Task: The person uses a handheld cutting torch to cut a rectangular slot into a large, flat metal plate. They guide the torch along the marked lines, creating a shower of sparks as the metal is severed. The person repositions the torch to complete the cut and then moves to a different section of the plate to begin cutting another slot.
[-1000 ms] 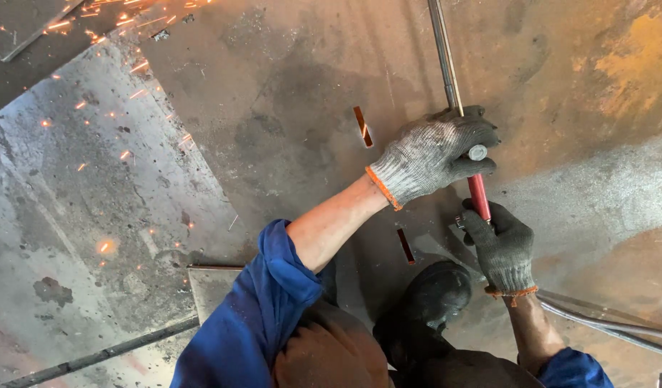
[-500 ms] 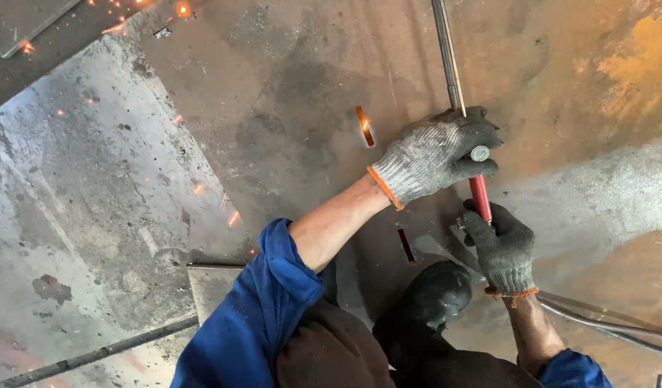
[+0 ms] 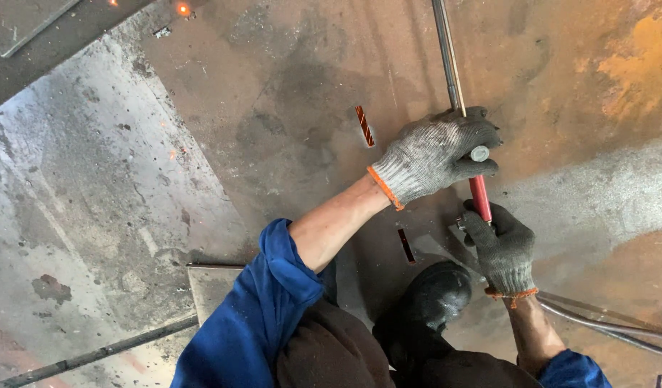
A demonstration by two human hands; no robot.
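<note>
Dark-gloved right hand (image 3: 505, 248) has its fingers closed round the red handle (image 3: 479, 198), whose lower end is hidden. Beyond, the grey-gloved left hand (image 3: 438, 152) clasps the metal rod (image 3: 446, 54), perhaps joined to it, over the rusty steel plate (image 3: 273, 86).

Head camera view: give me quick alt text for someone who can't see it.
Two gloved hands work on a rusty steel plate: the left hand grips a long metal rod, and the right hand holds a red-handled tool just below it. Blue sleeves and a black boot show at the bottom; a spark glows at top left.
</note>
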